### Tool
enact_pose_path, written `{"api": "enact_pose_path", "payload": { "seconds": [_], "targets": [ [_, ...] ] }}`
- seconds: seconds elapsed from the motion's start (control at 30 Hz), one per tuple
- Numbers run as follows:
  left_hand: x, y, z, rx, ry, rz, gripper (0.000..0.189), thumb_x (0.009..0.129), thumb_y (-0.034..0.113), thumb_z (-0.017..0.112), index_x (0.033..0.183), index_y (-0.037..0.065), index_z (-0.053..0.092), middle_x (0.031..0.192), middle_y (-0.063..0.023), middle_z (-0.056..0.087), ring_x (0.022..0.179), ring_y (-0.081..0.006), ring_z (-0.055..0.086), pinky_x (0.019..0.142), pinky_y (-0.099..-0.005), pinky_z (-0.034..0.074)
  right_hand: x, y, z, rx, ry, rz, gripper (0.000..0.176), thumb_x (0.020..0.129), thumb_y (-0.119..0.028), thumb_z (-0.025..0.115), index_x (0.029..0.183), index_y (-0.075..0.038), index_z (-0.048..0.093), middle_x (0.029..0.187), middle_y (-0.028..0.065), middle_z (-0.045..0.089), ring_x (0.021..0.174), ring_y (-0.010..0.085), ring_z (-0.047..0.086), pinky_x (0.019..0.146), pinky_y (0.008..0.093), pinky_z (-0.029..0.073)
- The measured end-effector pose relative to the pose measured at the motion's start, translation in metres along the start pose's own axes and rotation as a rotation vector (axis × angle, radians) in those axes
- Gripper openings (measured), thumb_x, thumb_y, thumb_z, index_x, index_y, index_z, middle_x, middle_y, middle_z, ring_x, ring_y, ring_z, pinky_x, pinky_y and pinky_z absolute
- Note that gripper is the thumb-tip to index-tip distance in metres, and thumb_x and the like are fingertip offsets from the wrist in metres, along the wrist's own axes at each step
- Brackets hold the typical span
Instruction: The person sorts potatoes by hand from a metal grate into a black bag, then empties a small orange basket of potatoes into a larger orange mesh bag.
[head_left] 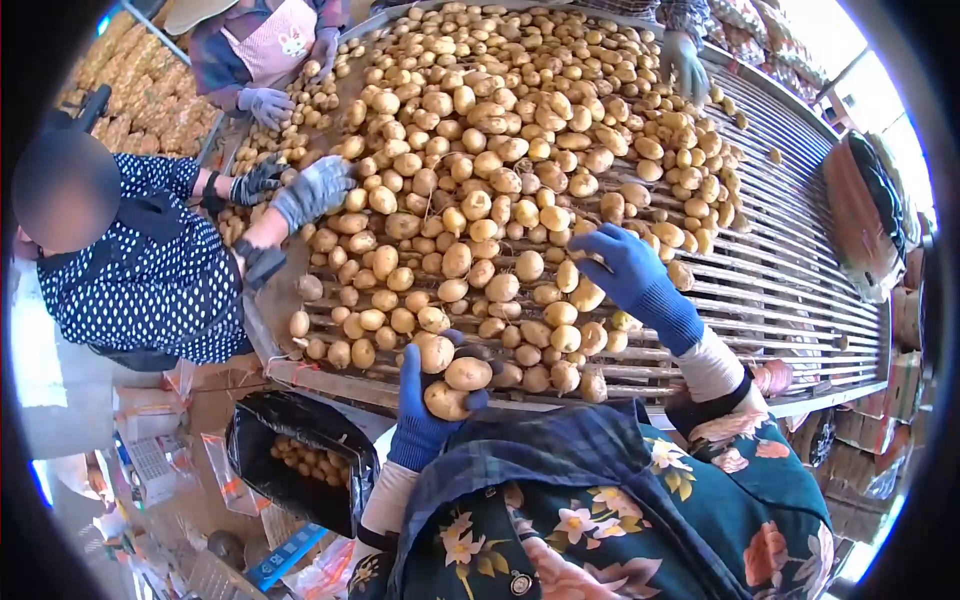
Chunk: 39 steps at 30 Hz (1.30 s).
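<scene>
My left hand (415, 415), in a blue knit glove, is curled around three potatoes (446, 400) at the near edge of the sorting table. Dark fingertips show on their far side. My right hand (637, 277), gloved the same way, is over the right part of the potato pile (480, 205). Its thumb and fingers are apart, close to some potatoes, with nothing visible between them. Many loose potatoes of mixed sizes lie across the slatted table (790, 260).
A black-lined container (295, 405) with small potatoes stands below the table's near left edge. A co-worker in a dotted top (150, 260) reaches in from the left with grey gloves. Other gloved workers are along the far side. A sack (865, 215) stands at the right.
</scene>
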<state>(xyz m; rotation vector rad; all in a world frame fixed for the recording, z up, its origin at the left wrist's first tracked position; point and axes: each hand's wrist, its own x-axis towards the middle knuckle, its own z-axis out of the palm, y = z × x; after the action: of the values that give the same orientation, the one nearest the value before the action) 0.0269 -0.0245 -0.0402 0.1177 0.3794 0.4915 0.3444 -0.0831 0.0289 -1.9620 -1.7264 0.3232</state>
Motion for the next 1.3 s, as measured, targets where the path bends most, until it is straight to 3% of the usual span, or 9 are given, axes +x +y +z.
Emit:
{"api": "enact_pose_path", "payload": {
  "seconds": [0.17, 0.33, 0.47, 0.53, 0.83, 0.93, 0.97, 1.07, 1.3],
  "targets": [
    [0.008, 0.0, -0.002, -0.069, -0.084, -0.058, 0.059, 0.098, 0.06, 0.036, 0.134, 0.016, 0.048, 0.124, -0.0215, 0.056, 0.114, -0.0422, 0.055, 0.061, -0.0348, 0.048, -0.036, 0.012, 0.034, -0.387, -0.391, -0.124, 0.04, 0.08, -0.019, 0.07, 0.119, -0.025, 0.062, 0.094, 0.0054, 0.058, 0.087, 0.0264, 0.06, 0.071, 0.04, 0.049],
    [0.004, -0.002, 0.0, -0.063, -0.077, -0.051, 0.059, 0.098, 0.059, 0.038, 0.141, 0.018, 0.042, 0.138, -0.0225, 0.049, 0.118, -0.0429, 0.052, 0.063, -0.0361, 0.049, -0.031, 0.008, 0.058, -0.549, -0.182, -0.376, 0.041, 0.083, -0.017, 0.059, 0.122, -0.029, 0.059, 0.1, 0.0023, 0.052, 0.081, 0.0194, 0.055, 0.064, 0.0355, 0.045],
    [0.004, -0.001, 0.007, -0.034, -0.134, -0.048, 0.063, 0.097, 0.06, 0.039, 0.146, 0.019, 0.037, 0.15, -0.0203, 0.036, 0.119, -0.042, 0.052, 0.063, -0.0359, 0.05, -0.015, 0.008, 0.06, -0.439, -0.135, -0.534, 0.043, 0.082, -0.018, 0.063, 0.124, -0.023, 0.056, 0.1, 0.0037, 0.055, 0.084, 0.0219, 0.058, 0.066, 0.0382, 0.045],
    [0.002, -0.003, 0.007, -0.032, -0.155, -0.036, 0.064, 0.097, 0.06, 0.04, 0.147, 0.019, 0.035, 0.152, -0.0199, 0.034, 0.119, -0.0412, 0.052, 0.063, -0.0357, 0.05, -0.008, 0.004, 0.051, -0.047, -0.214, -0.226, 0.051, 0.079, -0.02, 0.071, 0.127, -0.016, 0.056, 0.114, 0.008, 0.062, 0.096, 0.0255, 0.064, 0.077, 0.039, 0.051],
    [0.003, -0.017, 0.042, 0.329, 0.056, 0.059, 0.079, 0.095, 0.065, 0.031, 0.148, 0.007, 0.031, 0.145, -0.0155, 0.042, 0.128, -0.03, 0.048, 0.106, -0.0428, 0.042, -0.023, -0.065, 0.045, 0.357, -0.283, -0.162, 0.05, 0.085, -0.023, 0.071, 0.13, -0.012, 0.054, 0.107, 0.0133, 0.064, 0.098, 0.0318, 0.063, 0.085, 0.0418, 0.052],
    [0.002, -0.009, -0.02, 0.104, -0.168, 0.066, 0.076, 0.095, 0.066, 0.03, 0.145, 0.008, 0.036, 0.141, -0.0133, 0.046, 0.123, -0.0286, 0.052, 0.103, -0.0439, 0.044, -0.032, -0.043, 0.028, 0.343, -0.222, -0.008, 0.04, 0.086, -0.018, 0.07, 0.124, -0.011, 0.059, 0.106, 0.0129, 0.064, 0.095, 0.0322, 0.064, 0.079, 0.0403, 0.053],
    [0.0, -0.013, -0.011, 0.28, 0.137, 0.135, 0.068, 0.095, 0.064, 0.036, 0.14, 0.013, 0.042, 0.136, -0.012, 0.049, 0.115, -0.0322, 0.055, 0.087, -0.043, 0.052, -0.036, -0.025, 0.026, 0.259, -0.092, -0.037, 0.037, 0.085, -0.016, 0.07, 0.12, -0.01, 0.06, 0.104, 0.0123, 0.064, 0.091, 0.0308, 0.065, 0.077, 0.0389, 0.054],
    [0.004, -0.001, -0.013, -0.137, -0.234, 0.013, 0.059, 0.094, 0.06, 0.047, 0.139, 0.023, 0.044, 0.135, -0.0152, 0.048, 0.112, -0.0412, 0.053, 0.063, -0.0344, 0.051, -0.05, 0.012, 0.0, 0.169, 0.134, 0.12, 0.024, 0.085, -0.016, 0.069, 0.109, -0.011, 0.064, 0.092, 0.0113, 0.064, 0.082, 0.0319, 0.064, 0.071, 0.0403, 0.052],
    [0.004, 0.0, -0.007, -0.128, -0.181, -0.013, 0.065, 0.091, 0.066, 0.047, 0.138, 0.021, 0.045, 0.143, -0.0191, 0.04, 0.115, -0.0424, 0.052, 0.068, -0.042, 0.052, -0.068, 0.046, -0.01, -0.14, 0.188, 0.149, 0.048, 0.081, -0.014, 0.069, 0.127, -0.011, 0.054, 0.122, 0.0122, 0.056, 0.109, 0.0352, 0.057, 0.09, 0.0443, 0.048]
  ]
}}
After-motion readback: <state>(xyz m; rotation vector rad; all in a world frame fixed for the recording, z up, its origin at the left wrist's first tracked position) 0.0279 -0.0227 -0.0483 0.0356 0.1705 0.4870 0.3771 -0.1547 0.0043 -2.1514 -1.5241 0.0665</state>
